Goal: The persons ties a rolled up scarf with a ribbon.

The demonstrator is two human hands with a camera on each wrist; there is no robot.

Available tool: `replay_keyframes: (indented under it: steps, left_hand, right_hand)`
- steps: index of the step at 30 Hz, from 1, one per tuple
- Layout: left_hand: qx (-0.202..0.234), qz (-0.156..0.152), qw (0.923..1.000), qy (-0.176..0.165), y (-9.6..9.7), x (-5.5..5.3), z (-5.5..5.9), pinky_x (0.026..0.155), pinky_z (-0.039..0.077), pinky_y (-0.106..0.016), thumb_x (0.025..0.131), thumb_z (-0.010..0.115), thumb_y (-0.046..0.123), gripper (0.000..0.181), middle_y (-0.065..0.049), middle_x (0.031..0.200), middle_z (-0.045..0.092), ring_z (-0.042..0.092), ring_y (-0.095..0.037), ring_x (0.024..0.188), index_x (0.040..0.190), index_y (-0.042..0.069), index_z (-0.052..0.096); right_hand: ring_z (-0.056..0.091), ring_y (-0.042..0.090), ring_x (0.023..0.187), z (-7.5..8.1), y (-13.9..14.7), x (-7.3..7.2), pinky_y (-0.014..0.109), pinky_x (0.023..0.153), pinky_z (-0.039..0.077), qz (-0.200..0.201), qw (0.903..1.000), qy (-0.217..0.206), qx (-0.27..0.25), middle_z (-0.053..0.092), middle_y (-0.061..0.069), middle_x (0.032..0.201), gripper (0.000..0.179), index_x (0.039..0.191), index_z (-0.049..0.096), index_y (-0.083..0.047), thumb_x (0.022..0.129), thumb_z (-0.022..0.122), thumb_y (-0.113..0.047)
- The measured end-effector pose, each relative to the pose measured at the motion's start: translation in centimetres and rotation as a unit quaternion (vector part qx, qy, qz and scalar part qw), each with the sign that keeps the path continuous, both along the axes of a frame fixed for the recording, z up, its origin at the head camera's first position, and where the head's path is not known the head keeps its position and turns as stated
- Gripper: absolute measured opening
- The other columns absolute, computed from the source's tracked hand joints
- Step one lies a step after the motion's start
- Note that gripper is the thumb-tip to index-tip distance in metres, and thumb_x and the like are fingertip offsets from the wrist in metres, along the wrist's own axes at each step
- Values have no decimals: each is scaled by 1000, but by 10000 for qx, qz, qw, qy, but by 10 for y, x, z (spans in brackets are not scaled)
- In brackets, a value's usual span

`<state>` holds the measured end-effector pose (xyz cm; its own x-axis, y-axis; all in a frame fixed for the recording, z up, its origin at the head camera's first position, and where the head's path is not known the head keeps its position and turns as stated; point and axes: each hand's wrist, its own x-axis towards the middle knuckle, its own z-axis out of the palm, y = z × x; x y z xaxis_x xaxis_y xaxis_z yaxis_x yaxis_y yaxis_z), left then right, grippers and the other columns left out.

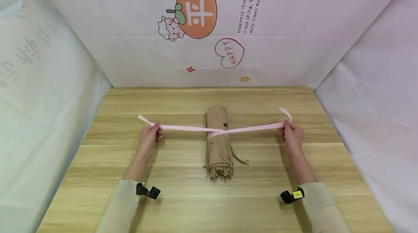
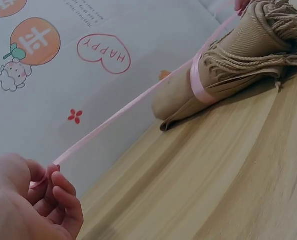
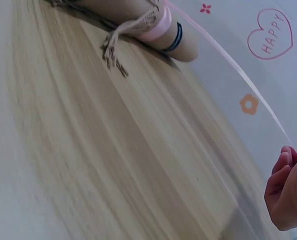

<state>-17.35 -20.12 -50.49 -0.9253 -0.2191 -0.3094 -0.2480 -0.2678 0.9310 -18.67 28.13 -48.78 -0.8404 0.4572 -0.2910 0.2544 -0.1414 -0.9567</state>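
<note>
A rolled tan scarf (image 1: 217, 117) with a fringe at its near end lies upright in the head view, mid-table. Round its middle runs a pink ribbon (image 1: 186, 128), crossed on top. My left hand (image 1: 151, 135) pinches one end of the ribbon out to the left, a short tail sticking past the fingers. On the other side my right hand (image 1: 292, 137) pinches the opposite end, its tail curling up beyond the fingers. Both lengths are stretched nearly straight. In the left wrist view the ribbon band (image 2: 198, 82) hugs the scarf; the right wrist view shows a dark label (image 3: 175, 39) beside it.
The scarf rests on a wood-grain table (image 1: 254, 182). Behind stands a white printed backdrop (image 1: 137, 62), with white sheets along both sides. Black wrist cameras sit on the left cuff (image 1: 148, 191) and right cuff (image 1: 290, 196).
</note>
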Motion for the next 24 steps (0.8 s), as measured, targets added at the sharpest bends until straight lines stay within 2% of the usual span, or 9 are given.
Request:
replay_keyframes:
  steps: [4, 10, 13, 15, 16, 18, 22, 23, 24]
  left_hand:
    - [-232, 33, 9994, -245, -12, 2, -2, 46, 40, -14, 100, 58, 14, 28, 7, 59, 54, 48, -3, 50, 72, 11, 56]
    - [-610, -160, 9963, -582, -26, 4, -3, 48, 42, -17, 99, 60, 14, 20, 5, 62, 55, 49, -4, 52, 81, 5, 59]
    - [-1148, -403, 9902, -689, -29, 6, -6, 47, 41, -17, 98, 62, 16, 22, 3, 62, 55, 50, -5, 52, 84, 0, 58]
    - [-1634, -553, 9828, -663, -31, 8, -9, 45, 40, -17, 97, 65, 18, 27, 4, 58, 55, 50, -5, 50, 79, -1, 59]
    - [-1977, -656, 9760, -628, -31, 9, -10, 44, 39, -18, 96, 66, 19, 30, 5, 56, 55, 49, -5, 48, 76, -1, 59]
    - [-2800, -883, 9550, -419, -32, 11, -14, 43, 37, -19, 95, 67, 21, 36, 6, 50, 53, 47, -6, 45, 68, -1, 60]
    - [-4463, -1259, 8860, -33, -28, 15, -16, 43, 33, -24, 93, 68, 29, 44, 8, 43, 48, 43, -10, 42, 57, 5, 61]
    - [-4719, -1335, 8715, 62, -26, 15, -16, 43, 32, -24, 93, 68, 30, 45, 8, 42, 47, 42, -11, 42, 56, 6, 61]
    - [-4850, -1393, 8633, 100, -25, 15, -15, 42, 32, -24, 93, 68, 31, 45, 8, 41, 47, 42, -11, 41, 55, 8, 60]
  right_hand:
    - [53, 1, 46, -11, 18, 0, 17, 43, 43, 54, 9989, -222, 402, 64, -11, 56, 24, 88, 63, -6, 102, 52, -22]
    - [53, 0, 48, -21, 35, 4, 17, 45, 44, 362, 9923, -554, 1046, 65, -14, 55, 26, 100, 65, 1, 101, 56, -23]
    - [53, 0, 49, -26, 41, 5, 17, 46, 45, 615, 9839, -733, 1511, 63, -16, 54, 28, 96, 67, 2, 100, 57, -24]
    - [51, 1, 48, -30, 45, 5, 18, 46, 45, 804, 9717, -797, 2071, 60, -18, 52, 31, 90, 70, 2, 99, 59, -26]
    - [50, 2, 48, -32, 46, 5, 18, 47, 44, 906, 9633, -801, 2398, 58, -19, 51, 33, 88, 70, 3, 98, 60, -26]
    - [49, 5, 49, -35, 48, 4, 20, 47, 43, 1129, 9390, -757, 3158, 57, -17, 51, 36, 85, 72, 5, 96, 62, -28]
    - [46, 13, 50, -38, 49, 2, 27, 47, 38, 1408, 8835, -515, 4438, 53, -9, 51, 39, 74, 70, 3, 93, 66, -31]
    - [45, 14, 50, -38, 50, 2, 27, 47, 37, 1442, 8733, -485, 4629, 53, -6, 51, 40, 70, 68, 1, 93, 66, -32]
    - [44, 15, 49, -38, 49, 2, 28, 46, 35, 1451, 8669, -466, 4747, 51, -5, 51, 41, 66, 66, -2, 92, 67, -33]
